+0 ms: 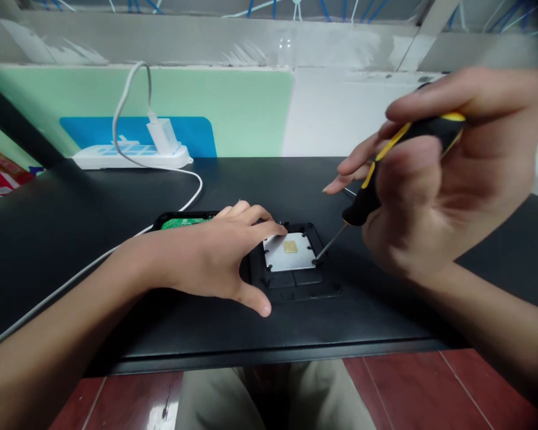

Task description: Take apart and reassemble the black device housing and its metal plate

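Note:
A black plastic housing [302, 277] lies on the table, with a silver metal plate [280, 258] set in it. At the plate's middle is a small yellowish square pad [290, 246]. My right hand [457, 173] grips a black and yellow screwdriver [371, 190], tilted, its tip at the plate's lower right corner. My left hand [210, 254] lies with fingers spread over the housing's left side, fingertips at the plate's upper left edge. Partly hidden behind that hand is another black part with a green circuit board [183, 223].
On the black table [233, 343], a white power strip [130, 156] stands against the wall with a white charger [162, 136] plugged in. Its white cable [196, 186] runs across the table's left side under my left arm. A red package [4, 173] sits at the far left.

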The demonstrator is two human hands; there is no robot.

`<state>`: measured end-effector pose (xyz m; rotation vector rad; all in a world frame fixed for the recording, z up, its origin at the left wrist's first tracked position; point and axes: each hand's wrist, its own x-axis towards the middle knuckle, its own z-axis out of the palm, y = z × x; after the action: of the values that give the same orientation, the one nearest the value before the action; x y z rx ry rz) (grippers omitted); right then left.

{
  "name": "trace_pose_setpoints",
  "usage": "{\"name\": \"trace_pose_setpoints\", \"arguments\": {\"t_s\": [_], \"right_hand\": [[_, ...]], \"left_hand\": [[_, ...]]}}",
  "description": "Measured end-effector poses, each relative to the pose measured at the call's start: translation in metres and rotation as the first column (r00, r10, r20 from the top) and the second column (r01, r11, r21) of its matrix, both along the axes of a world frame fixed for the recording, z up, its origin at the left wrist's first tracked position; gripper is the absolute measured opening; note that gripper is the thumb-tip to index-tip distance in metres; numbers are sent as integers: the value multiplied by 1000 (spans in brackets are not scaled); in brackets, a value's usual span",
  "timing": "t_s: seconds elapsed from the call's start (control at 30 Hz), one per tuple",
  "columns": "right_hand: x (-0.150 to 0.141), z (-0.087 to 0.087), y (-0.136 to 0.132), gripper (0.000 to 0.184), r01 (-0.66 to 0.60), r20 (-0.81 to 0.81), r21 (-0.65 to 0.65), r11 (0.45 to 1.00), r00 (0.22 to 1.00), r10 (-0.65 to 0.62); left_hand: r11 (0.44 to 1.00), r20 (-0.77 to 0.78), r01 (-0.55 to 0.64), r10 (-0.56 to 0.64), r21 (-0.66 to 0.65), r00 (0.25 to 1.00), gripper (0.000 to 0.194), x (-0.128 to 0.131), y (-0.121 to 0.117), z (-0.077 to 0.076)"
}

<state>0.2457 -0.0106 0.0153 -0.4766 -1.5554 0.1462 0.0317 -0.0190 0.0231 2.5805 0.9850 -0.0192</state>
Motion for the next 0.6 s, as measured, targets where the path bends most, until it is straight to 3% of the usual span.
{"name": "trace_pose_setpoints", "arguments": {"t_s": [0.07,0.13,0.2,0.23,0.27,0.3,0.37,0.4,0.43,0.47,0.5,0.6], "right_hand": [[1,-1,3,24,94,-16,134,986,996,-93],[-1,0,3,24,47,-44,152,987,998,-41],[-4,3,-1,21,-66,-87,32,997,994,69],[-6,4,-3,25,-78,-136,-11,997,988,76],[-7,5,-3,28,-77,-167,-146,986,985,52],[-8,5,-2,27,-77,-173,-153,985,984,50],[-7,4,6,14,-107,-142,-17,994,984,104],[-5,3,11,16,-79,-115,81,994,990,88],[-3,1,17,23,-29,-152,268,963,986,72],[-1,0,22,27,22,-164,332,943,986,34],[1,0,26,25,65,-97,273,960,994,-40],[3,0,25,22,129,-8,291,948,991,-132]], "left_hand": [[1000,-8,7,-7,2,1000,82,0,0,0],[1000,-6,15,-15,8,1000,80,0,0,1],[1000,0,19,-19,8,1000,80,0,1,1],[1000,3,18,-18,5,1000,80,0,1,1],[1000,3,15,-15,1,1000,81,0,1,1],[1000,5,13,-13,-3,1000,81,0,1,1],[1000,10,11,-11,-3,1000,81,0,0,0],[1000,8,11,-11,-2,1000,81,0,0,0],[1000,2,11,-11,-1,1000,82,0,0,0],[1000,-5,9,-9,-2,1000,82,0,0,0],[1000,-14,5,-5,-3,1000,83,0,0,0],[1000,-19,-8,8,-10,1000,84,0,0,1]]}}
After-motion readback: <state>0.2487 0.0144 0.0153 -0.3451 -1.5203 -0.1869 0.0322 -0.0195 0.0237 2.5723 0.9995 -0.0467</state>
